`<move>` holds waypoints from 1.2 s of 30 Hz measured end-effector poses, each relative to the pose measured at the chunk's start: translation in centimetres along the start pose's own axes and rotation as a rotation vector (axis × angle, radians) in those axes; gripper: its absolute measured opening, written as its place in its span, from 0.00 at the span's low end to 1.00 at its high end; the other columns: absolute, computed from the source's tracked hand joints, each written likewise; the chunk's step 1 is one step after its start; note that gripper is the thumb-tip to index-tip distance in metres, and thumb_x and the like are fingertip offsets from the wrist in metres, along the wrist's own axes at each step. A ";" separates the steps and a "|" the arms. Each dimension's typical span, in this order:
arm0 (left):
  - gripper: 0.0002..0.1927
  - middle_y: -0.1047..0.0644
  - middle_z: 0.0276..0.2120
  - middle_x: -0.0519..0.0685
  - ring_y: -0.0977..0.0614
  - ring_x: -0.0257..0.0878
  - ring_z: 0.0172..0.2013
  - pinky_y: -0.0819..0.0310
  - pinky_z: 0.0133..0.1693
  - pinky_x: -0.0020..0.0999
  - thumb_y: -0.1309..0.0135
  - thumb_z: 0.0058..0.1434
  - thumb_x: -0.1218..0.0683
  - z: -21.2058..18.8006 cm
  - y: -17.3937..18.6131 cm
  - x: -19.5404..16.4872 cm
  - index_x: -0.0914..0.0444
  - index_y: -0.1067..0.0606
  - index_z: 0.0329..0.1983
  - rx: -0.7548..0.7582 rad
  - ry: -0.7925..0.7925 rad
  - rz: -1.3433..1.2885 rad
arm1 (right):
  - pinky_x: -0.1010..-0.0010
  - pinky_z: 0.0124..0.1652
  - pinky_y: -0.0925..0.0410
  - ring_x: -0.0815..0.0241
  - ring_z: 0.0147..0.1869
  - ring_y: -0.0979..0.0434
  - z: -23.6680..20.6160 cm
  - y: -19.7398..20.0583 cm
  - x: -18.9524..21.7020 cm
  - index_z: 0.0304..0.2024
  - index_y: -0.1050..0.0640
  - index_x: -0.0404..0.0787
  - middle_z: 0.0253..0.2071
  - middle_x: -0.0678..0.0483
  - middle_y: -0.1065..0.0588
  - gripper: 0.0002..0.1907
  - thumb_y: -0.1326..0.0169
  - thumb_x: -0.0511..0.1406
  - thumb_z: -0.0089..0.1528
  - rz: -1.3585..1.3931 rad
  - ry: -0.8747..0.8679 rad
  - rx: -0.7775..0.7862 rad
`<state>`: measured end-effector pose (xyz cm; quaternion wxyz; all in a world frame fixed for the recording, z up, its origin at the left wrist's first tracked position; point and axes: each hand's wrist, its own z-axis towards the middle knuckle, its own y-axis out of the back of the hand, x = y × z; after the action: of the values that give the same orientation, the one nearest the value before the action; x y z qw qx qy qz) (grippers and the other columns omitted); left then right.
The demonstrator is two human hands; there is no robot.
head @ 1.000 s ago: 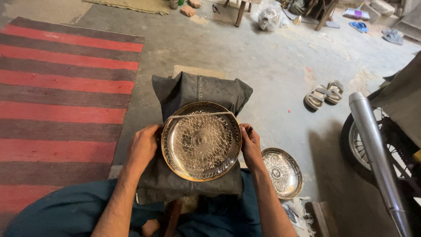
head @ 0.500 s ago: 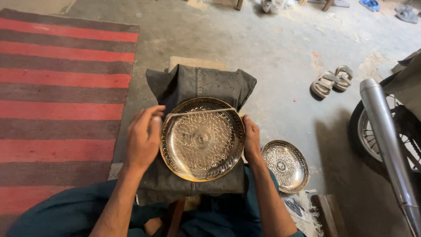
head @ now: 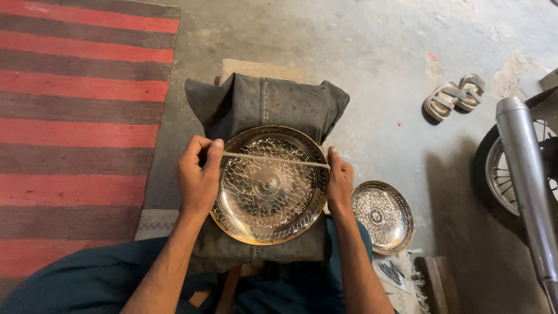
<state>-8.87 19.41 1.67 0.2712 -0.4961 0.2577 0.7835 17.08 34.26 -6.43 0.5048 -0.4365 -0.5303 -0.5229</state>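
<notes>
Resting on a dark grey cushion [head: 264, 102], one large engraved brass plate [head: 268, 186] is seen at the middle of the view, just in front of the person's lap; its face is covered with a scaled and scrolled pattern around a round centre. One thin pale strip [head: 273, 159] is stretched straight across the far part of the plate, from rim to rim. The left hand [head: 199, 177] is placed at the left rim, its grip closed on the left end of the strip between thumb and forefinger; the right hand [head: 339, 180] is placed at the right rim, where the strip's right end is met by the thumb, though whether that grip is closed on the strip or only pressed against the plate cannot be told.

One smaller engraved plate [head: 383, 216] is laid on the concrete floor [head: 372, 70] just to the right of the cushion, near the right forearm; one pair of grey sandals [head: 453, 96], two in all, is left farther off to the right; one striped red and dark rug [head: 75, 116] is spread along the left; one chrome exhaust pipe [head: 526, 180] and one spoked wheel [head: 503, 168] are visible at the right edge.
</notes>
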 end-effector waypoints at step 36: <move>0.12 0.17 0.43 0.54 0.14 0.41 0.43 0.24 0.43 0.32 0.51 0.71 0.59 -1.2 2.2 -3.5 0.67 0.22 0.53 0.101 -0.117 0.118 | 0.81 0.37 0.39 0.77 0.39 0.37 1.0 0.8 4.5 0.46 0.28 0.38 0.36 0.65 0.32 0.09 0.55 0.37 0.77 0.093 0.244 0.450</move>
<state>-8.34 16.40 4.70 0.2639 -0.4189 0.3096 0.8118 17.30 35.00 -1.81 0.6731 -0.2710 -0.5479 -0.4164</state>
